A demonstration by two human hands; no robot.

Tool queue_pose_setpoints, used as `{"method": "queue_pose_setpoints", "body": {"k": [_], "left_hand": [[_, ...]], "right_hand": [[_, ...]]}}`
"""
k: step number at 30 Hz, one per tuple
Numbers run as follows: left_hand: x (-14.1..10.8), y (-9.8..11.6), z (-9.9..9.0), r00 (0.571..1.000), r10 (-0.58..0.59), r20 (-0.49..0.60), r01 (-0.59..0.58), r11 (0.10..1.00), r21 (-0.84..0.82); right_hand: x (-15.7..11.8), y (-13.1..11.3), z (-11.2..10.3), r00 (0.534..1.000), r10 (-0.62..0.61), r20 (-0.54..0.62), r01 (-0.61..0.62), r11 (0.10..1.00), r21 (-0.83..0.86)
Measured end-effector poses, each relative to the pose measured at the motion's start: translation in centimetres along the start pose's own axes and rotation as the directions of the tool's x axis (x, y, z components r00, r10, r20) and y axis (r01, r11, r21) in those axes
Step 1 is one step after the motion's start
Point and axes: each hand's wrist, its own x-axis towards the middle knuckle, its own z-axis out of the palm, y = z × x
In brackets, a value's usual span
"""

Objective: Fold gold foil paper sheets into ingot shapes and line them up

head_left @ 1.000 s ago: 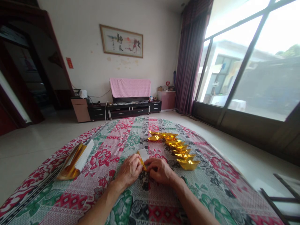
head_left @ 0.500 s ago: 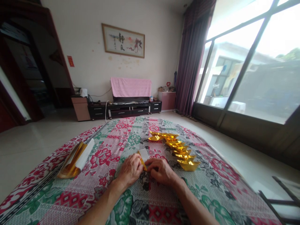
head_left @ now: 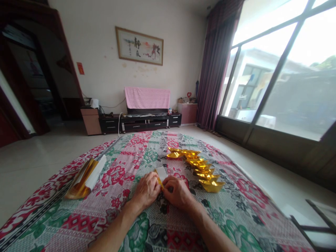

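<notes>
Between my hands, on the patterned tablecloth (head_left: 126,224), lies a small sheet of gold foil paper (head_left: 161,171) with its white side partly up and a gold strip folded over. My left hand (head_left: 147,189) is closed on its left side, fingers curled over the gold fold. My right hand (head_left: 177,190) pinches the near corner of the same paper, thumb and fingertips together. The hands cover much of the sheet. To the right, several folded gold paper ingots (head_left: 212,184) stand in a slanting row.
A curled stack of gold foil paper (head_left: 85,180) lies at the left of the round table. Beyond the table stands a low black TV cabinet (head_left: 147,124) with a pink cloth (head_left: 147,98) above it. A dark metal frame (head_left: 312,224) is at the lower right, off the table.
My right hand has drawn its fingers in more tightly at the paper's near corner. The left hand has hardly moved. The whole view has shifted very slightly.
</notes>
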Motion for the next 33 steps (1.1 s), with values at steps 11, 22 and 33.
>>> {"method": "queue_pose_setpoints", "body": {"k": [11,22,33], "left_hand": [[0.1,0.1,0.1,1.000,-0.015,-0.010,0.015,1.000,-0.003],[0.1,0.0,-0.2,1.000,0.003,0.026,-0.003,1.000,-0.009],[0.0,0.0,0.1,1.000,-0.004,-0.010,0.004,1.000,0.016]], "right_hand": [[-0.2,0.2,-0.6,0.998,-0.049,0.027,0.049,0.999,-0.012],[0.0,0.7,-1.3,0.993,-0.098,0.065,0.093,0.993,0.073],[-0.1,0.7,-1.0,0.994,-0.082,0.069,0.079,0.996,0.038]]}}
